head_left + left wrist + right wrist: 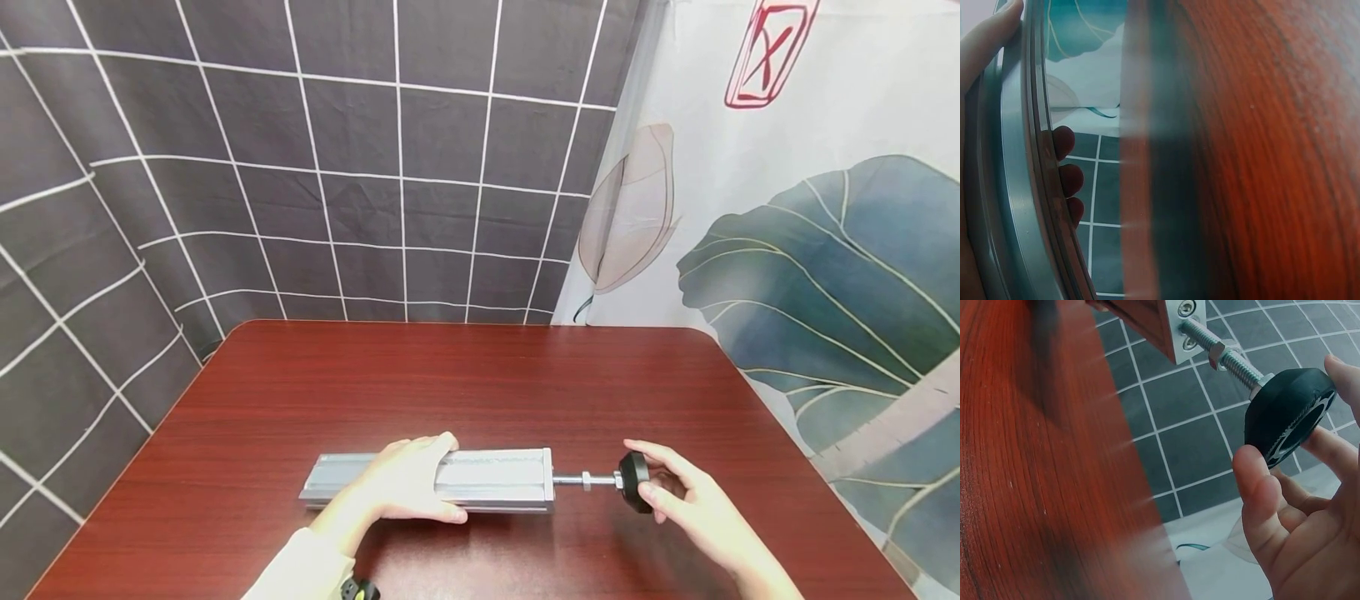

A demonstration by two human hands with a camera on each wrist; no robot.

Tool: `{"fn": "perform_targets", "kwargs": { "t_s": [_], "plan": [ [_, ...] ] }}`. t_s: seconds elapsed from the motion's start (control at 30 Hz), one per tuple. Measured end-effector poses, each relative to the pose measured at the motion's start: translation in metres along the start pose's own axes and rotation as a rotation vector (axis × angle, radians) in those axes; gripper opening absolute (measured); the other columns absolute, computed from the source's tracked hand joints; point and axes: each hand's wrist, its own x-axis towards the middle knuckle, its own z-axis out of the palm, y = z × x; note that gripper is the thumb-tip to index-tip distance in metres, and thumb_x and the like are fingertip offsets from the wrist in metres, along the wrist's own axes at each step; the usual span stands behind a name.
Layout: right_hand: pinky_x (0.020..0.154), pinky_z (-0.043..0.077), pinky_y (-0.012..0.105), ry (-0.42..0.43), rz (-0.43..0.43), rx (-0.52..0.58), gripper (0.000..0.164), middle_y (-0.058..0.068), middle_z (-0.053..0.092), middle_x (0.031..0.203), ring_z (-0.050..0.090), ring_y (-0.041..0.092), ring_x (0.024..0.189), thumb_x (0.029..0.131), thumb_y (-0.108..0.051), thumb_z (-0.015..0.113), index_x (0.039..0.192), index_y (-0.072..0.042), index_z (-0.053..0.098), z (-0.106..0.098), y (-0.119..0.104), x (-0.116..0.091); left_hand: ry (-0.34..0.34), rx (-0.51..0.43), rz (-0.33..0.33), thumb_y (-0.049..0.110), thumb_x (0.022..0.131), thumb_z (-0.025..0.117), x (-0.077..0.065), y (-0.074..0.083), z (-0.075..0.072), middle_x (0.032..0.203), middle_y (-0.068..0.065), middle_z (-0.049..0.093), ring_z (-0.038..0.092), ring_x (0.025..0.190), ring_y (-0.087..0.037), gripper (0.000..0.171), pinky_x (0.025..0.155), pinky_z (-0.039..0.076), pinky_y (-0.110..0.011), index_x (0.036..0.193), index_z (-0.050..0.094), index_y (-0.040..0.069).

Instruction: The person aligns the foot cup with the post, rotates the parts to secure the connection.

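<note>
The black foot [634, 482] is pinched at its rim between the thumb and fingers of the right hand [692, 497], which are partly spread and bent. The silver profile [498, 480] is gripped around its middle by the left hand [405, 482], with the thumb on the near side and three fingertips seen beyond the far edge in the left wrist view. The profile is held lengthwise just above the tabletop [450, 375]. The foot is joined to its right end by a threaded rod [567, 480], on which a hex nut [1223, 354] is carried between foot and end plate [1180, 351]. The table is backed by a grey gridded cloth [442, 212] and, at right, a leaf-patterned white curtain [705, 75].
</note>
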Motion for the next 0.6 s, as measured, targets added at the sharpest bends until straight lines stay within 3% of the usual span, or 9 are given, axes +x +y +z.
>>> {"fn": "perform_targets", "kwargs": {
  "t_s": [0.17,0.33,0.47,0.6],
  "plan": [
    [0.058,0.049,0.028,0.0,-0.002,-0.021,0.048,-0.004,0.058,0.1,0.059,0.014,0.07,0.087,0.005,0.056,0.132,-0.008,0.049,0.0,0.0007,0.0,-0.001,0.003,-0.006,0.067,0.056,0.072,0.0,-0.0015,0.0022,0.1,0.006,0.062,0.06,0.087,-0.015,0.074,0.078,0.044,-0.037,0.11,0.052,0.021],
    [0.073,0.048,0.022,-0.012,-0.019,-0.051,0.066,-0.009,0.053,0.119,0.059,0.01,0.092,0.082,0.007,0.063,0.141,-0.009,0.037,-0.0033,0.0016,-0.0018,0.005,-0.002,-0.004,0.066,0.055,0.073,-0.0007,-0.0025,0.0018,0.099,0.006,0.063,0.061,0.086,-0.014,0.074,0.075,0.045,-0.036,0.11,0.052,0.021],
    [0.083,0.045,0.019,-0.076,-0.056,0.001,0.079,-0.008,0.044,0.135,0.054,0.007,0.107,0.077,0.01,0.066,0.144,-0.004,0.027,-0.0076,0.0037,-0.0042,0.001,0.001,-0.011,0.066,0.055,0.072,-0.0009,-0.0028,0.0001,0.097,0.007,0.062,0.061,0.085,-0.013,0.074,0.074,0.045,-0.035,0.11,0.052,0.021],
    [0.087,0.043,0.019,-0.147,-0.138,0.066,0.079,0.001,0.038,0.14,0.05,0.008,0.115,0.076,0.015,0.066,0.142,0.002,0.026,-0.0083,0.0066,-0.0047,0.003,-0.01,-0.012,0.066,0.055,0.073,-0.0015,-0.0031,-0.002,0.096,0.007,0.063,0.06,0.084,-0.014,0.073,0.073,0.045,-0.036,0.109,0.052,0.021]
  ]
}}
